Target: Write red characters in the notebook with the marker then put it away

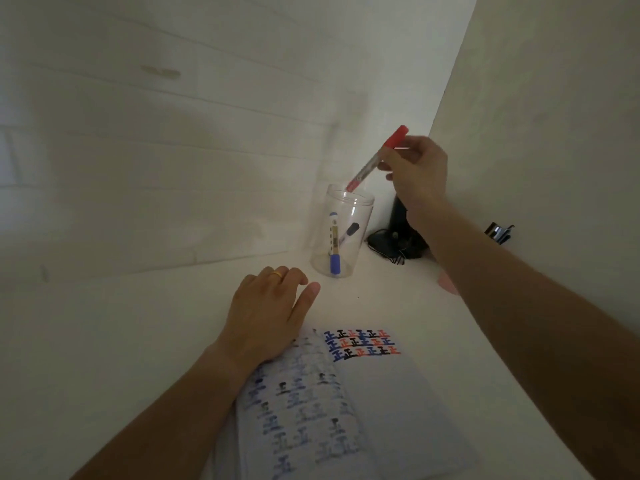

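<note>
My right hand (pixel 417 169) pinches a capped red marker (pixel 375 159) and holds it tilted, its lower end just inside the rim of a clear plastic jar (pixel 346 233). The jar stands on the white table and holds a blue marker and a black-capped one. The open notebook (pixel 381 393) lies near me; rows of red, blue and black characters fill the top of its right page. My left hand (pixel 273 313) rests flat, fingers spread, on the table and on the top edge of the left page.
A black lamp base (pixel 398 237) with a cord stands right of the jar, against the corner of two walls. A metal binder clip (pixel 498 232) lies beyond my right forearm. A pink object (pixel 446 282) shows partly under that arm.
</note>
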`<state>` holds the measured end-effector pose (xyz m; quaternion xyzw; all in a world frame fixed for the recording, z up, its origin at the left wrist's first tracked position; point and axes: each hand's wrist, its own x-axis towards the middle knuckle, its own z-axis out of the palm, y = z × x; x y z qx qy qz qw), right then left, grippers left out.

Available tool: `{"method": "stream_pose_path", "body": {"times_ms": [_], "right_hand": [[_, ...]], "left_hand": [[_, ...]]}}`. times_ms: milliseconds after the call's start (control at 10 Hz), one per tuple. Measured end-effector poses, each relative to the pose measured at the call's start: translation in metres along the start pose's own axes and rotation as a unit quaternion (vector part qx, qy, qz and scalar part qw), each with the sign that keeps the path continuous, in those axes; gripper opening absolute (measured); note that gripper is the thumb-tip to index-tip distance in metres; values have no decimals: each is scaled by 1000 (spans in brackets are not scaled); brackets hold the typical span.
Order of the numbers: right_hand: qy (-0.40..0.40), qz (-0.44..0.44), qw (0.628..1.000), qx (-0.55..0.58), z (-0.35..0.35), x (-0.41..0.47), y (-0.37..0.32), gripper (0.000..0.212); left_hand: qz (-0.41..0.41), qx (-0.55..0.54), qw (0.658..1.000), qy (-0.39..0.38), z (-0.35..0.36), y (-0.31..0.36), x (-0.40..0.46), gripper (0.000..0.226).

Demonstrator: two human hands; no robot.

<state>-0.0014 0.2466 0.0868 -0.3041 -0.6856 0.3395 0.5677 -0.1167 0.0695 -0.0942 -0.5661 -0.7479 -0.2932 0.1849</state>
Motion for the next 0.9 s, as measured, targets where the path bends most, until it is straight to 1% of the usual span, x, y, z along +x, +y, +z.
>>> {"method": "stream_pose_path", "body": {"times_ms": [100, 200, 300, 400, 500, 600, 700, 800, 900], "right_hand": [[29, -20, 998, -55, 15, 10, 10, 28], [-7, -2, 989, -149, 28, 10, 29, 35], [-44, 14, 975, -219, 37, 6, 48, 32], [-53, 66, 974, -211, 43, 3, 56, 24], [-31, 90, 974, -204, 48, 5, 64, 23], [-31, 98, 976, -192, 48, -2, 60, 43], [-36, 85, 976, -196, 40, -5, 58, 39], [-46, 37, 975, -213, 27, -10, 56, 17], [-59, -12, 969, -238, 5, -23, 52, 27]], "left_hand": [[-2, -1, 1000, 0, 2, -1, 0, 47], [2, 1, 1000, 0, 3, 0, 1, 48], [3, 0, 1000, -1, 4, 1, 2, 50], [4, -4, 1000, 4, 5, 1, 3, 52], [6, -4, 1000, 2, 5, 2, 2, 53], [5, -1, 1000, 0, 6, 1, 2, 52], [8, 9, 1000, -1, 6, 0, 2, 49], [11, 3, 1000, 9, 4, -1, 1, 47], [15, 4, 1000, 21, -1, 3, 1, 43]]}}
